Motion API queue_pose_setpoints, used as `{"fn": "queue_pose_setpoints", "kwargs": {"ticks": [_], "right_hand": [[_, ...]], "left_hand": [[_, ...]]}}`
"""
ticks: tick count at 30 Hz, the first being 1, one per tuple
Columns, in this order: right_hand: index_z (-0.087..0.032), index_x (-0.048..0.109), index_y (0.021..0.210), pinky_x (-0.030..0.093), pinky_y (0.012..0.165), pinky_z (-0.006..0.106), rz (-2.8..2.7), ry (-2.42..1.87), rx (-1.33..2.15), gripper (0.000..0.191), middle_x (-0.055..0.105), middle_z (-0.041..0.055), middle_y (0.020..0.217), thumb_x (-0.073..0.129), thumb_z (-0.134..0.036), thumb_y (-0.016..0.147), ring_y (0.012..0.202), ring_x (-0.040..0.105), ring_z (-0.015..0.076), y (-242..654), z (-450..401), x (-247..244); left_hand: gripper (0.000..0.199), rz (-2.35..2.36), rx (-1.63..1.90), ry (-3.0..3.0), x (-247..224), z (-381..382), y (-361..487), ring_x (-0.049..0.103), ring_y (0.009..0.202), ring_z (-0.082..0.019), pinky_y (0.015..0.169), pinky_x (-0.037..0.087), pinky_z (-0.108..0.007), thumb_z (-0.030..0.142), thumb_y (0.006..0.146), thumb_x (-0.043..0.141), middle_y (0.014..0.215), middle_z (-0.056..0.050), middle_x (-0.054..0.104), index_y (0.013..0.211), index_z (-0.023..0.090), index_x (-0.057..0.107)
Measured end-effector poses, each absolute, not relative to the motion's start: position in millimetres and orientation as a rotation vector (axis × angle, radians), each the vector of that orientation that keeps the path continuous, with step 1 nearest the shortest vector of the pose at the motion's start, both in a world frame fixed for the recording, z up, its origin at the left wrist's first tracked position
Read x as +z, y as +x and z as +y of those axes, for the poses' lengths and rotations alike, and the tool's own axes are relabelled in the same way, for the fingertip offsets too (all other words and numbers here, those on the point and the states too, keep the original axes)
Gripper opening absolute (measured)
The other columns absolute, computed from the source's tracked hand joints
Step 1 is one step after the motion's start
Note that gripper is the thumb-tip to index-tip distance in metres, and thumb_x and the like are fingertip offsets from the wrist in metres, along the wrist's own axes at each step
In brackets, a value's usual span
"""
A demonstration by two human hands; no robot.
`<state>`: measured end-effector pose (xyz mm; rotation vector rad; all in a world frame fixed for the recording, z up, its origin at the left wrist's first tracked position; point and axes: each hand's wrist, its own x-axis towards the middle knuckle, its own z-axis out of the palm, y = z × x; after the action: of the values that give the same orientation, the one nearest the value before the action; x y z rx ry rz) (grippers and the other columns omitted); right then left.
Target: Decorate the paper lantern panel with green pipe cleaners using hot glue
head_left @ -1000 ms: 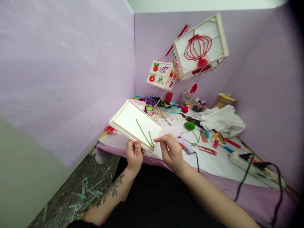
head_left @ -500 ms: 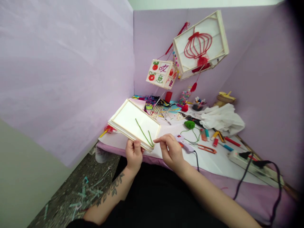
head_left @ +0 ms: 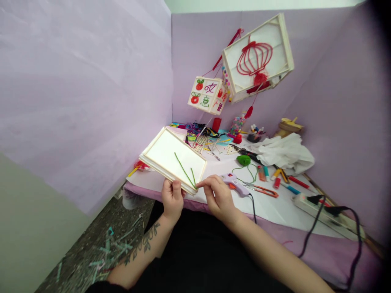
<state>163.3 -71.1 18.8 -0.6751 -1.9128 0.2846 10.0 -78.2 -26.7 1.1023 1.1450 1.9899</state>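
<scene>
My left hand (head_left: 172, 198) is closed on the near edge of a wooden-framed white paper panel (head_left: 161, 148), thumb on top. The panel seems to be one face of a box-like lantern frame, tilted towards me. Green yarn (head_left: 184, 169) lies on the paper in a narrow V, its point at the near right corner. There the stretched index finger of my right hand (head_left: 218, 197) touches the yarn; the other fingers are curled, with nothing visible in them. To the right, a lilac glue gun (head_left: 236, 185) and orange-handled scissors (head_left: 264, 190) lie on the table.
A green yarn ball (head_left: 243, 160), markers (head_left: 276, 174) and crumpled white cloth (head_left: 285, 152) lie to the right. A power strip (head_left: 330, 215) with black cords sits at the right edge. Above the table hang a small lantern (head_left: 208, 95) and a larger one (head_left: 258, 59).
My right index finger has shifted slightly left onto the panel's corner, and the yarn's bend there looks sharper. My left hand and the panel stay put.
</scene>
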Motion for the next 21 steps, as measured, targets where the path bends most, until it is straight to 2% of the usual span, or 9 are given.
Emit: {"fn": "queue_pose_setpoints", "kwargs": {"ticks": [21], "right_hand": [[-0.02,0.059,0.094,0.047,0.066,0.032,-1.938,-0.64,0.296,0.019,0.058,0.0052,0.079,0.046,-0.007,0.09,0.076,0.055,0.0184,164.4,-72.7,17.9]], "left_hand": [[0.035,1.116,1.999,1.145,-26.4,-77.6,10.1,0.044,0.041,-0.009,0.041,0.037,-0.019,0.052,0.09,0.052,0.05,0.006,0.048,0.077,0.021,0.044]]}}
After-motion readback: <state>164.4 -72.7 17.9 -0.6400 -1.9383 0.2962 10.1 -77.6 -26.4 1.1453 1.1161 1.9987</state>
